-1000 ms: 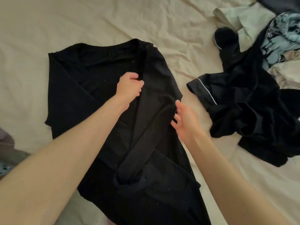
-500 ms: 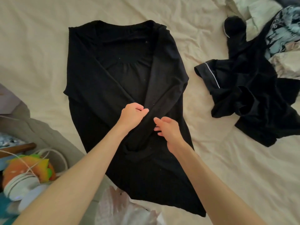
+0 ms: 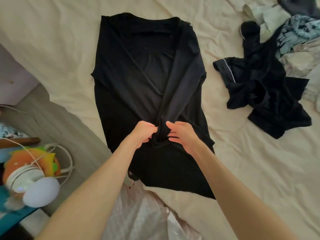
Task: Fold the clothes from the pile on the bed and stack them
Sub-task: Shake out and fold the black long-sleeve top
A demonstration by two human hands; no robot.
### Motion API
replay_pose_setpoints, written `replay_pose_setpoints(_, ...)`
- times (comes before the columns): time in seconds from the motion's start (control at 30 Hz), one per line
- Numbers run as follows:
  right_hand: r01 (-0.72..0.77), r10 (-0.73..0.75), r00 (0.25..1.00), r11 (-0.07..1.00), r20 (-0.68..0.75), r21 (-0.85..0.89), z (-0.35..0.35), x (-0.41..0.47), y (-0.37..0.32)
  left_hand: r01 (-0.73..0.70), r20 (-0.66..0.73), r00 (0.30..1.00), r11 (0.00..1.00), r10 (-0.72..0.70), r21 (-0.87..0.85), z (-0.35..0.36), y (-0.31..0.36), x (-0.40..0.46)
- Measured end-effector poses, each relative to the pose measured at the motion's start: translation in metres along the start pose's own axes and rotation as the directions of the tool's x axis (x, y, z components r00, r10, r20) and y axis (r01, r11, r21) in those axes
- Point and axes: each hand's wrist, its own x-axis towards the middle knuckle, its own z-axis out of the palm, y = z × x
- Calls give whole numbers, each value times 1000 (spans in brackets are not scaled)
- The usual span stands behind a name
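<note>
We've got the black top (image 3: 138, 87) flat on the bed (image 3: 52, 40), sleeves crossed. Left hand (image 3: 142, 134) & right hand (image 3: 181, 135) pinch the cuffs between them. Pile (image 3: 265, 94) off to the right still unfolded; no stack visible yet.

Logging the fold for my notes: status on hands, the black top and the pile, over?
Left hand grips the sleeve ends; right hand pinches them too. Black top flat on the bed, sleeves crossed. Pile lies apart, right.
</note>
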Motion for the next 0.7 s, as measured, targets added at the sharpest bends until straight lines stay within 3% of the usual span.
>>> replay_pose_setpoints(0.1,135,-142,989,982,-46,-134,8,-12,8,-109,-115,988,992,101,-64,-3,-8,-5)
replay_pose_setpoints(0.2,331,-357,921,928,-156,-171,15,-27,10,-220,-215,959,963,184,-157,-17,-1,-15)
replay_pose_setpoints(0.37,504,-518,824,855,-228,-120,17,-55,8,-367,-312,893,926,324,-88,-47,19,-37)
replay_pose_setpoints(0.47,460,-451,854,887,-259,-29,20,-61,6,-392,-282,896,910,344,-136,-55,20,-46)
replay_pose_setpoints(0.6,188,-174,982,941,-74,280,23,-60,12,-138,-71,990,951,123,-277,-56,-2,-46)
replay_pose_setpoints(0.7,68,-79,997,953,25,294,25,-57,29,11,27,1000,977,-5,-215,-48,-31,-43)
